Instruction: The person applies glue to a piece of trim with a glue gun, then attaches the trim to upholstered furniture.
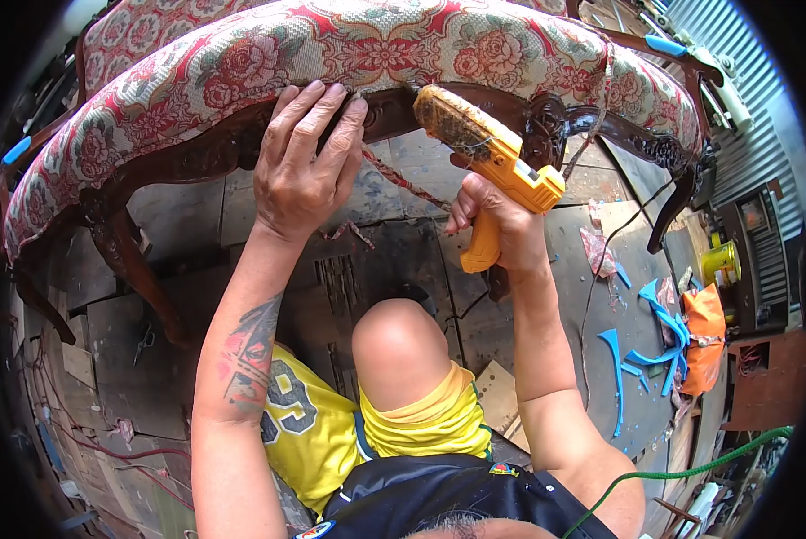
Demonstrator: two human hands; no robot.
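My right hand (502, 214) is wrapped round the handle of a yellow hot glue gun (520, 172). Dark, stringy residue coats its front end, which points up and left at the lower edge of a floral upholstered sofa (385, 45). Against that edge lie the outstretched fingers of my left hand (306, 157), over the seam between fabric and carved dark wood frame (196, 148). A braided red and beige trim cord (403, 181) runs from beside my left fingers down to my right fingertips. Its loose end hangs lower, between my arms.
Worn boards (169, 395) cover the floor. Blue plastic scraps (659, 337) lie on the right beside an orange bag (704, 340) and a yellow can (719, 262). A thin dark cable (585, 314) trails past my right arm. A green cord (690, 472) crosses the lower right.
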